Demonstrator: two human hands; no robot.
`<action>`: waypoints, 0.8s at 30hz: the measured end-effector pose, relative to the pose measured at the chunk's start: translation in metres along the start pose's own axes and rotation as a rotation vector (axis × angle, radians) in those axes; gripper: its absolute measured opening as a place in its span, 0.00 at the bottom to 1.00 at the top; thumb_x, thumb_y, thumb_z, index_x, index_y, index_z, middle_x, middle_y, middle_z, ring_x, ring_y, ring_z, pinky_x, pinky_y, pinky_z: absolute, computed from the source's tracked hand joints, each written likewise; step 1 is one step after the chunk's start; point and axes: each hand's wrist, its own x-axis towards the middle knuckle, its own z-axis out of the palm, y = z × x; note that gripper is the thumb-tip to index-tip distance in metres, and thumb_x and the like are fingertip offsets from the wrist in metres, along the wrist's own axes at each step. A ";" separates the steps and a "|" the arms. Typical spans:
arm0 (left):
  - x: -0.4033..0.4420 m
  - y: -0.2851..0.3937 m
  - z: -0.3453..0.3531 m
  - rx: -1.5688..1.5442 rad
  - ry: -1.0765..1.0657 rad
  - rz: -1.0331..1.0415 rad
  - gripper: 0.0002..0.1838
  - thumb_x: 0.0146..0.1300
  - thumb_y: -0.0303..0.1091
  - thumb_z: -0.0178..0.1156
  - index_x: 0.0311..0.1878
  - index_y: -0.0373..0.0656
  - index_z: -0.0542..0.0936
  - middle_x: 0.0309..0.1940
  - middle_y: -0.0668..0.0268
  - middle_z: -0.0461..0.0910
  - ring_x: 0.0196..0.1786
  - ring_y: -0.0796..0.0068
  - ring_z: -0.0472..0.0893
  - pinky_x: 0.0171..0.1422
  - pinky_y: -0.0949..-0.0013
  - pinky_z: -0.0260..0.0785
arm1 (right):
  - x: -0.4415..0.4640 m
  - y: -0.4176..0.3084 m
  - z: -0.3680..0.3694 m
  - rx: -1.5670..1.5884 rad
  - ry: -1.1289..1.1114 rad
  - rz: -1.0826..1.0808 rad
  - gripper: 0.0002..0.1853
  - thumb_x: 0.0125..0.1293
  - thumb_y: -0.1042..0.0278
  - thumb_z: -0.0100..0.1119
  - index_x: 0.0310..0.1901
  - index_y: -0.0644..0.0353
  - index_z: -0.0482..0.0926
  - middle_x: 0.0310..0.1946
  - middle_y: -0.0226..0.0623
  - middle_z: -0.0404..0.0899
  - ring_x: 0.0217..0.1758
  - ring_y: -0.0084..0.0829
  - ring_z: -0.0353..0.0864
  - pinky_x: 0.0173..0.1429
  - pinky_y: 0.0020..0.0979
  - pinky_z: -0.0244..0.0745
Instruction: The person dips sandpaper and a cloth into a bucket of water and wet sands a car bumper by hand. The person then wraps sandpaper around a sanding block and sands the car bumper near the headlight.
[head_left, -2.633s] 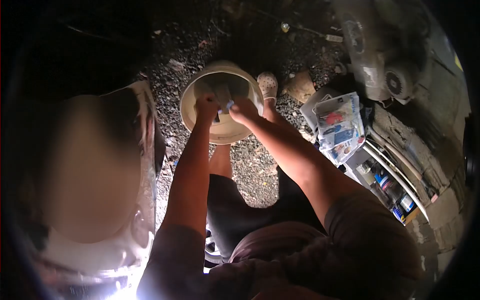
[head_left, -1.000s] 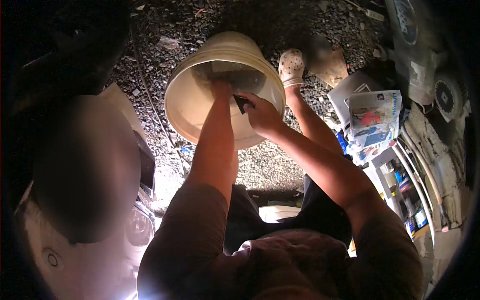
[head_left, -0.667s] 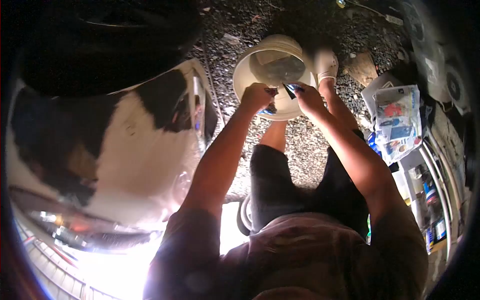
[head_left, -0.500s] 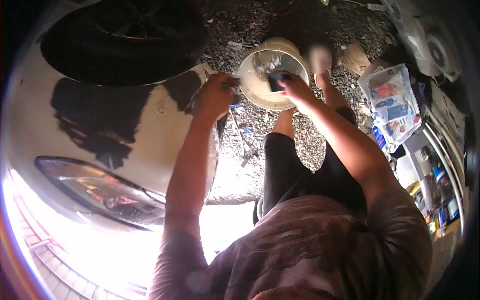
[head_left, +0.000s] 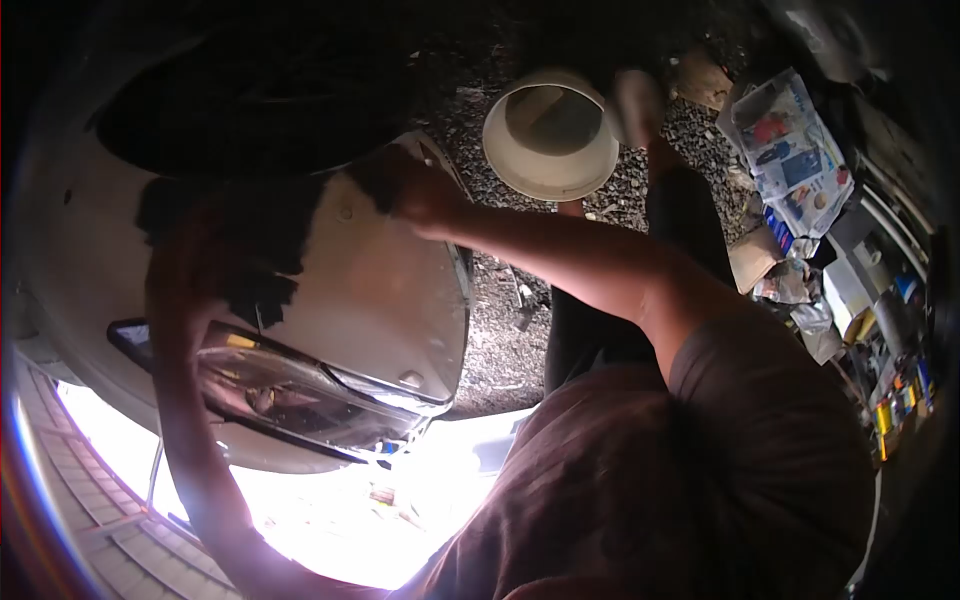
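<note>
A pale car panel [head_left: 385,290] with dark, rough-edged patches fills the left side, beside the headlight [head_left: 270,385]. My left hand [head_left: 188,265] is over the large dark patch [head_left: 265,235], its fingers lost in shadow and blur. Near the panel's upper right edge, my right hand [head_left: 425,200] is curled against the smaller dark patch. Whatever lies under its fingers is too dark to name. A whitish bucket [head_left: 555,175] with liquid stands on the gravel beyond my right forearm, with a tan patch showing inside it.
The dark car wheel [head_left: 250,105] sits above the panel. Gravel [head_left: 500,345] covers the ground around my legs. To the right lie a printed newspaper sheet [head_left: 795,150] and a crowded row of containers and tools [head_left: 885,350]. Strong glare comes from below the car.
My right hand, with a dark flat block earlier, has moved from over the bucket leftward to the panel. My left hand has shifted left and down across the panel. The view has darkened.
</note>
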 end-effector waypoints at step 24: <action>-0.002 -0.032 -0.031 -0.240 -0.211 -0.117 0.38 0.73 0.59 0.60 0.79 0.49 0.70 0.75 0.56 0.74 0.76 0.57 0.73 0.81 0.53 0.63 | -0.008 -0.027 0.004 -0.096 -0.033 -0.152 0.29 0.78 0.73 0.50 0.79 0.57 0.64 0.78 0.55 0.65 0.77 0.51 0.72 0.77 0.44 0.74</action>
